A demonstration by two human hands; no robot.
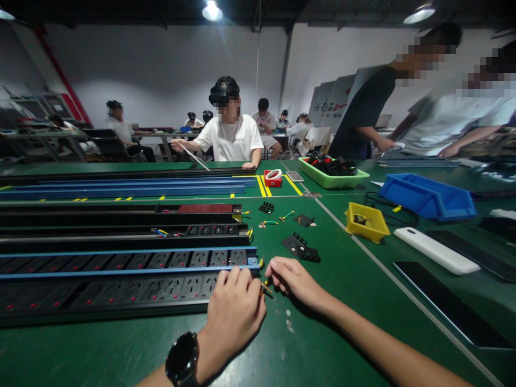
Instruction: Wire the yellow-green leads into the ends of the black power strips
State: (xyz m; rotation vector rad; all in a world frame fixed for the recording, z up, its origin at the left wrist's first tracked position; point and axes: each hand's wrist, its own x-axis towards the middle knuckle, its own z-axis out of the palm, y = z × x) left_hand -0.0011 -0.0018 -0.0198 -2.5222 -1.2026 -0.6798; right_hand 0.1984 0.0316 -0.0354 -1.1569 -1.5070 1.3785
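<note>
Workshop: pale wall (161, 64), hanging lamps (212, 11), people seated at benches behind; a co-worker (237, 140) in a white shirt across the green table (306, 344). Nearest item: one black strip (153, 290), lying flat, lengthwise to the left, sockets up, red dots along them; its right end lies beneath and beside the left hand. Handling, as judged: long, stiff, fairly heavy, smooth-cased and apt to slide; best held by both long edges near the end. At that end: one wire (266, 282), yellowish, thin, probably light and springy, best pinched by its tip. Left hand (236, 301): palm down, knuckles raised, fingers curled over the strip's end; what they grip underneath cannot be told. Watch (182, 357) on that wrist. Right hand (294, 277): reaching in from the right, wrist bent, thumb and fingertips drawn close together just beside the wire; whether anything is pinched cannot be told. Behind the black strip: one blue-railed strip (121, 272). Beyond the right hand: black brackets (300, 248), loose green-yellow wires (287, 216). Further right: yellow bin (366, 228), blue bin (427, 201), white phone (435, 250).
</note>
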